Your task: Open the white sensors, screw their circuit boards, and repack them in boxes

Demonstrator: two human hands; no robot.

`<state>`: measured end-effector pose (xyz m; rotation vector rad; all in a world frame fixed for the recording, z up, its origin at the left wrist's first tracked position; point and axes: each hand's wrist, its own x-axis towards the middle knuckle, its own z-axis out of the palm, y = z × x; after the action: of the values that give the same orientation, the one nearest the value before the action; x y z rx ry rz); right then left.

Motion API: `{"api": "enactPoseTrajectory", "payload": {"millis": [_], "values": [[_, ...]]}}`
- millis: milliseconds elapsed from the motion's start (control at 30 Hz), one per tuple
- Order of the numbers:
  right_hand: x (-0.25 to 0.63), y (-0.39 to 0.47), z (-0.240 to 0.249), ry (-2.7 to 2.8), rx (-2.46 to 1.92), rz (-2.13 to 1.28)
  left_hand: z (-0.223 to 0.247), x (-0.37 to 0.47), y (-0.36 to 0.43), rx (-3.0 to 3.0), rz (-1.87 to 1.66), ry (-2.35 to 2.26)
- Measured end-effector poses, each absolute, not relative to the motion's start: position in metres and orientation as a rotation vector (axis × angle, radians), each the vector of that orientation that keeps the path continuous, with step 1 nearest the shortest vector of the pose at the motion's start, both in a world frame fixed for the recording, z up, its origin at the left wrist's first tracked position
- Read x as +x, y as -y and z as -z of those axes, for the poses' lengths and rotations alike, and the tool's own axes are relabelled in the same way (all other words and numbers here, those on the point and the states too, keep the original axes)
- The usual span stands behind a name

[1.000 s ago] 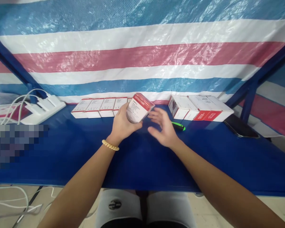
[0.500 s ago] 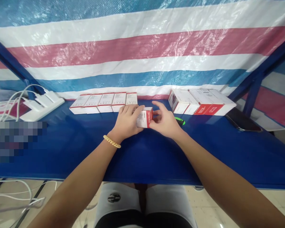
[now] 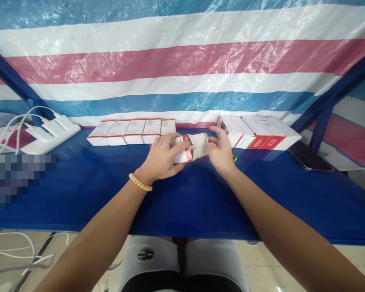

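My left hand [image 3: 166, 156] is wrapped round a small white and red box [image 3: 184, 151] above the blue table. The box's right end is open, and its white end flap [image 3: 201, 145] sticks out to the right. My right hand [image 3: 221, 151] has its fingers at the outer edge of that flap, thumb and fingers close together. Something small and pale shows inside the opening, too small to name. Behind my left hand stands a row of white boxes with red edges [image 3: 126, 129].
Larger white and red boxes [image 3: 266, 141] line the back right, beside a black phone [image 3: 310, 157]. A green and black object [image 3: 234, 158] is mostly hidden behind my right hand. At the left lies a white power strip [image 3: 53, 140] with plugs and cables.
The end of the held box has opened and its flap now extends to the right. My right hand has moved slightly right, away from the box body.
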<state>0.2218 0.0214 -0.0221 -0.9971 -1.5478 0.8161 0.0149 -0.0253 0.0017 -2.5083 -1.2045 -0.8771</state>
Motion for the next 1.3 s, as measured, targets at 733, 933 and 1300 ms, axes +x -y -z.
{"api": "enactPoseTrajectory", "payload": {"millis": [733, 933, 1300], "values": [[0.212, 0.004, 0.008, 1.861, -0.884, -0.233, -0.001, 0.013, 0.021, -2.256, 1.120, 1.340], [0.211, 0.004, 0.015, 1.921, -0.913, -0.335, -0.002, 0.013, 0.021, -2.256, 1.147, 1.349], [0.218, -0.004, 0.020, 2.105, -0.891, -0.527, 0.002, 0.012, 0.021, -2.281, 1.280, 1.358]]}}
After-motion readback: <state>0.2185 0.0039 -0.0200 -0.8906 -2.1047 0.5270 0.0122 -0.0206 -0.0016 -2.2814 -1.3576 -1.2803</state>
